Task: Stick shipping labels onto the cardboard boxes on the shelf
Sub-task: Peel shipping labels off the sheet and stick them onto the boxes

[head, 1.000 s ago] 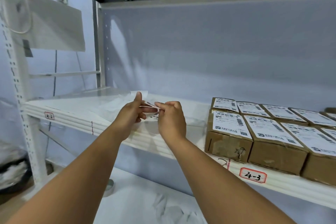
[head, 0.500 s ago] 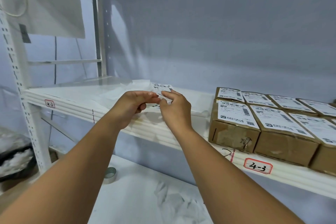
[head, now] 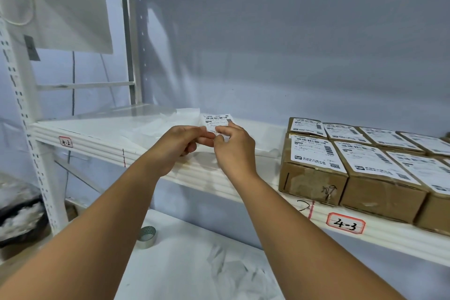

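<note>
Above the front part of the white shelf (head: 97,139), left of the stock, both hands are brought together on a single shipping label (head: 217,122). The left hand (head: 181,140) pinches the label's lower left portion between thumb and curled fingers. The right hand (head: 232,147) pinches the lower right portion in the same way, and the fingertips of the two hands sit just beside each other. The label stands roughly upright, clear of the shelf surface, with its printed face and barcode toward the camera. Whether its backing is attached cannot be told. Cardboard boxes (head: 314,178) occupy the right part of the same shelf in two rows, side by side and touching, well apart from the held label. Each box top in view carries a printed label. A red-bordered tag reading "4-3" (head: 345,223) is fixed to the shelf edge below the boxes. Translucent sheets (head: 155,124) lie on the shelf behind the hands. On the lower surface, a roll of tape (head: 147,236) stands near crumpled white paper (head: 233,268).
</note>
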{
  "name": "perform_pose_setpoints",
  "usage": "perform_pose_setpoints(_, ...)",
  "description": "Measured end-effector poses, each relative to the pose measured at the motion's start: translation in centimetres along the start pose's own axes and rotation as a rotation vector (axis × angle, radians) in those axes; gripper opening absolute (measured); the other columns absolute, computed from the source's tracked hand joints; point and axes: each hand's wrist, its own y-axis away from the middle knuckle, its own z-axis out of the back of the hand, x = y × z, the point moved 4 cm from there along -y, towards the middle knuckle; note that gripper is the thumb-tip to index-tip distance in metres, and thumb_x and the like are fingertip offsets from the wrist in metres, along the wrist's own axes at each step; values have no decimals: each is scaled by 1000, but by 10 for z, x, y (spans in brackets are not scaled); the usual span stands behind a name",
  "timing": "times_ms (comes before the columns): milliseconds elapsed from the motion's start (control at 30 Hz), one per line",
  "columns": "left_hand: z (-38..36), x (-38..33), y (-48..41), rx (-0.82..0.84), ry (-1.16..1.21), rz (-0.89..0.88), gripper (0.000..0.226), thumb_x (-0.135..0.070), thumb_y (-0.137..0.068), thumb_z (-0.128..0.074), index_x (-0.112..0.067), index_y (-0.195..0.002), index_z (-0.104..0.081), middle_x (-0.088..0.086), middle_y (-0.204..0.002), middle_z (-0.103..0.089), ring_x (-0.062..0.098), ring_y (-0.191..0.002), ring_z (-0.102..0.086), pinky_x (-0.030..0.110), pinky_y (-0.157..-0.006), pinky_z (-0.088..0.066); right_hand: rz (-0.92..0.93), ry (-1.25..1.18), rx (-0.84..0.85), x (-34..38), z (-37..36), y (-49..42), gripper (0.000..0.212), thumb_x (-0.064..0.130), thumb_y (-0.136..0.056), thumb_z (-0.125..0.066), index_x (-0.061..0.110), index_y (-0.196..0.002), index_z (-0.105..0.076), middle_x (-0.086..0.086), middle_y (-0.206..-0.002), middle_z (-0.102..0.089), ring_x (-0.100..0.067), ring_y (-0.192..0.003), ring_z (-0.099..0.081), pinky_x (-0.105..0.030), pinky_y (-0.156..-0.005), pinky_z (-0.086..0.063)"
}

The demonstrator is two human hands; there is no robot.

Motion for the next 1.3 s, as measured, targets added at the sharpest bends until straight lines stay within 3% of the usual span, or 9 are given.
perform_pose_setpoints(200, -4, 0, -1, -50, -20, -28, 27, -12, -92, -47, -13, -78, -69, -2, -75, -72, 8, -50, -30, 14, -46, -29, -5, 3, 1, -1, -1, -1, 33, 12, -90, -50, 15, -119, -66, -1, -146, -43, -12, -134, -39, -17, -104, -28)
perform_pose_setpoints(433, -7, 4, -1, -120, -49, -70, 26, -8, -89, -51, -15, -70, -67, -11, -65, -68, -6, -60, -56, 14, -61, -37, -24, 22, 4, -1, 0, 0, 32, 15, -89, -53, 18, -118, -65, 1, -145, -42, -10, -134, -37, -13, -98, -26)
perform_pose_setpoints(567, -7, 2, 1, -98, -27, -100, 23, -4, -88, -53, -9, -70, -65, -13, -58, -63, -4, -54, -54, 5, -54, -37, -46, 7, -24, -2, 1, 1, 27, 24, -84, -60, 26, -110, -67, 7, -145, -34, -11, -136, -27, -31, -107, -35)
perform_pose_setpoints(633, -9, 1, 2, -87, -29, -107, 22, -1, -88, -51, -6, -70, -64, -13, -55, -60, -4, -49, -51, 5, -52, -36, -32, -12, -36, 0, 1, 1, 22, 28, -81, -64, 29, -102, -68, 8, -135, -40, -10, -134, -22, -34, -108, -33)
perform_pose_setpoints(767, -9, -1, 2, -85, -27, -100, 23, -3, -88, -53, -7, -67, -61, -14, -55, -58, -3, -49, -51, 5, -51, -36, -2, 51, 45, 1, -4, 2, 9, 31, -82, -62, 31, -89, -68, 14, -104, -63, -12, -119, -43, -35, -102, -37)
perform_pose_setpoints(867, -8, 1, 0, -78, -20, -101, 15, -6, -89, -54, -4, -79, -65, -8, -69, -64, -4, -60, -57, 4, -55, -38, -9, -27, 52, 3, -3, 2, 12, 29, -84, -59, 26, -85, -71, 13, -90, -70, -10, -99, -60, -35, -93, -47)
perform_pose_setpoints(1000, -9, 1, 1, -63, -134, -103, 19, -15, -91, -56, -11, -74, -63, -18, -54, -54, -5, -53, -48, 7, -55, -34, -47, -100, 40, 3, 3, 3, 14, 23, -86, -59, 25, -79, -71, 15, -80, -67, -7, -85, -62, -22, -74, -51)
perform_pose_setpoints(1133, -11, 1, 3, -37, -106, -103, 23, -17, -91, -58, -14, -68, -63, -18, -61, -59, -6, -56, -51, 18, -66, -36, -81, -106, 15, 0, 2, 2, 15, 28, -85, -60, 23, -77, -73, 10, -77, -70, -15, -75, -65, -37, -72, -56)
perform_pose_setpoints(1300, -8, 1, 4, -37, -95, -113, 17, -23, -90, -60, -20, -78, -72, -14, -74, -68, -3, -66, -57, 20, -71, -38, -88, -124, 33, 1, 2, 2, 14, 29, -85, -62, 26, -75, -72, 11, -78, -70, -14, -75, -66, -37, -74, -56)
